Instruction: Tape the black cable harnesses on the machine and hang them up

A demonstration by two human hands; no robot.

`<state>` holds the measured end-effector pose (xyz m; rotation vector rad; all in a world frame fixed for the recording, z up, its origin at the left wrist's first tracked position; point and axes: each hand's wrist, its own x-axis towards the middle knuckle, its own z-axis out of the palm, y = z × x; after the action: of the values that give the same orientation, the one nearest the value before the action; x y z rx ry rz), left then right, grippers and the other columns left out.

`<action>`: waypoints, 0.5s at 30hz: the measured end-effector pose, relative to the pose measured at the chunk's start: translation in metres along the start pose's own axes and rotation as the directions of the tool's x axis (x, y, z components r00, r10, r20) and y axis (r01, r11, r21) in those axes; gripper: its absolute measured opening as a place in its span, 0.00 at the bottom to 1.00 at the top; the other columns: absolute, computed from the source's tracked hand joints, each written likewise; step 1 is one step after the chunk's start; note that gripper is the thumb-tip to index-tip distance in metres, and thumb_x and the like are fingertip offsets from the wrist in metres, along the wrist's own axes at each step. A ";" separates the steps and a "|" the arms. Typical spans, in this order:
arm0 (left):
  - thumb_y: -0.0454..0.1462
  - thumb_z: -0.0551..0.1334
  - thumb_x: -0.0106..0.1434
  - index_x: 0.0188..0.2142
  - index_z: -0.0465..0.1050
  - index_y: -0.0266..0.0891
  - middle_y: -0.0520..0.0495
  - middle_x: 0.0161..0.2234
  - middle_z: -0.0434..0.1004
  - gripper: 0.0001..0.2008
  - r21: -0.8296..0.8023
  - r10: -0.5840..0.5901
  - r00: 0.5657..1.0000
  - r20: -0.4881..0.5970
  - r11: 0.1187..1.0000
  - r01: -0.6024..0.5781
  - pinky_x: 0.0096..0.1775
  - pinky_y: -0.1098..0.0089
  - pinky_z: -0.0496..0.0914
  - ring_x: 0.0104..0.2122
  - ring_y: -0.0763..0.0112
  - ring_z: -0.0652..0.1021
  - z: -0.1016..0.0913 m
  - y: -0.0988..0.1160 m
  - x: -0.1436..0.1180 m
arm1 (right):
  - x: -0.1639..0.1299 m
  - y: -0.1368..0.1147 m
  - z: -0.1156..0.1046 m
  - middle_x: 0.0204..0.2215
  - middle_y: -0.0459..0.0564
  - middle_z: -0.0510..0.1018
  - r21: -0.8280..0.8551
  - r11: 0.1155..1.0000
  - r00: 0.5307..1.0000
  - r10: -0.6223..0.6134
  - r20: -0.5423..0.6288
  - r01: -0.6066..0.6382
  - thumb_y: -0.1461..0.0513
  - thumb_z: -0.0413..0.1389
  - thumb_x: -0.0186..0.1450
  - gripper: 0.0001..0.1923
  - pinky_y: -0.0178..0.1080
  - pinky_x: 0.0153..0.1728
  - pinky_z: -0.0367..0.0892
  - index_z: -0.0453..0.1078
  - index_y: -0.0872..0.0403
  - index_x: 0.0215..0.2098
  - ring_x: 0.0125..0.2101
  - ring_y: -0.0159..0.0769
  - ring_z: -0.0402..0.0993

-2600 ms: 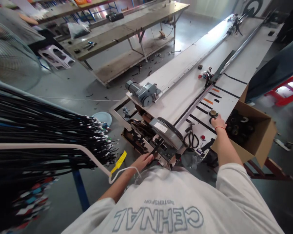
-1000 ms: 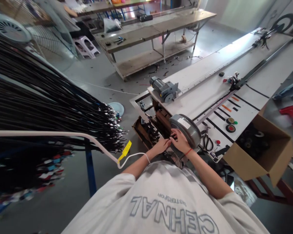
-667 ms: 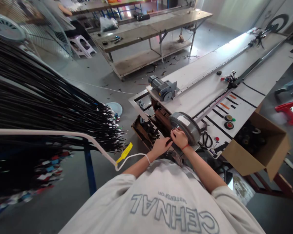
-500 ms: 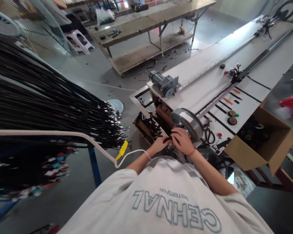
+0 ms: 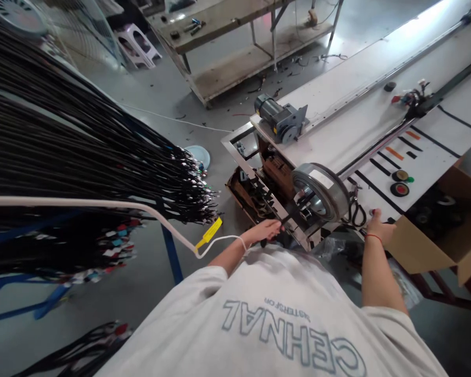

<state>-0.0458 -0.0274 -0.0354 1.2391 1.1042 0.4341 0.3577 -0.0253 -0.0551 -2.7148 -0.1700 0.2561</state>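
My left hand (image 5: 269, 230) is closed around the end of a black cable (image 5: 288, 219). The cable runs from my fingers to the hub of a large round grey wheel (image 5: 325, 191) at the machine's near end. Farther right, my right hand (image 5: 380, 231) is at the table's front edge, its raised digit on a red button (image 5: 372, 212). It holds nothing that I can see; some of its fingers are hidden. Black-handled scissors (image 5: 356, 209) lie between the wheel and that hand.
A cardboard box (image 5: 419, 246) of dark rolls stands right of my right hand. A motor (image 5: 277, 115) sits on the white table (image 5: 337, 120), with tape strips and tape rolls (image 5: 399, 188). Black cables (image 5: 141, 157) hang on a rack at left, near a white hose (image 5: 102, 201).
My right hand has left the wheel and moved right to the red button. The left hand keeps its grip by the wheel. The whole view has shifted slightly.
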 end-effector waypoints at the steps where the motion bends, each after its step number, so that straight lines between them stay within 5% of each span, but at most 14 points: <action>1: 0.56 0.55 0.64 0.34 0.70 0.34 0.55 0.21 0.58 0.25 -0.119 -0.069 0.984 0.167 0.989 0.089 0.23 0.75 0.60 0.20 0.78 0.62 -0.001 0.002 -0.001 | -0.004 -0.001 -0.001 0.47 0.72 0.72 -0.009 1.000 1.000 -0.004 -0.007 0.004 0.40 0.54 0.59 0.36 0.56 0.52 0.64 0.61 0.61 0.51 0.51 0.60 0.69; 3: 0.58 0.58 0.60 0.33 0.69 0.34 0.59 0.19 0.51 0.27 -0.306 -0.104 0.931 0.350 0.927 0.218 0.21 0.77 0.52 0.18 0.82 0.54 -0.001 0.004 -0.004 | -0.009 -0.003 -0.005 0.48 0.71 0.72 -0.012 1.000 1.000 -0.008 -0.004 0.008 0.39 0.53 0.60 0.36 0.56 0.52 0.65 0.61 0.60 0.51 0.51 0.59 0.69; 7: 0.59 0.60 0.58 0.36 0.71 0.32 0.57 0.21 0.58 0.29 -0.402 -0.063 0.948 0.313 0.895 0.192 0.26 0.75 0.60 0.21 0.80 0.60 0.003 0.006 -0.007 | -0.009 -0.005 -0.007 0.49 0.70 0.72 0.011 1.000 1.000 0.004 -0.009 -0.004 0.39 0.53 0.60 0.36 0.56 0.53 0.64 0.62 0.59 0.51 0.52 0.59 0.69; 11: 0.56 0.57 0.61 0.35 0.74 0.32 0.49 0.27 0.72 0.27 -0.123 -0.004 0.967 0.256 0.992 0.037 0.36 0.71 0.65 0.29 0.73 0.71 0.006 0.012 -0.005 | -0.007 -0.004 -0.004 0.49 0.69 0.72 0.025 1.000 0.999 0.005 -0.032 -0.004 0.39 0.55 0.59 0.35 0.56 0.52 0.65 0.62 0.58 0.50 0.52 0.60 0.69; 15: 0.51 0.51 0.67 0.30 0.72 0.34 0.49 0.25 0.71 0.24 0.173 0.113 0.982 0.148 0.975 -0.138 0.39 0.71 0.66 0.29 0.71 0.72 0.012 0.016 -0.003 | -0.005 -0.003 -0.004 0.49 0.70 0.72 0.045 0.999 0.999 0.004 -0.033 -0.003 0.41 0.57 0.58 0.34 0.56 0.52 0.65 0.62 0.58 0.49 0.52 0.60 0.69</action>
<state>-0.0321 -0.0304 -0.0205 1.4846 0.9670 0.3428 0.3533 -0.0253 -0.0495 -2.6730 -0.1481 0.2138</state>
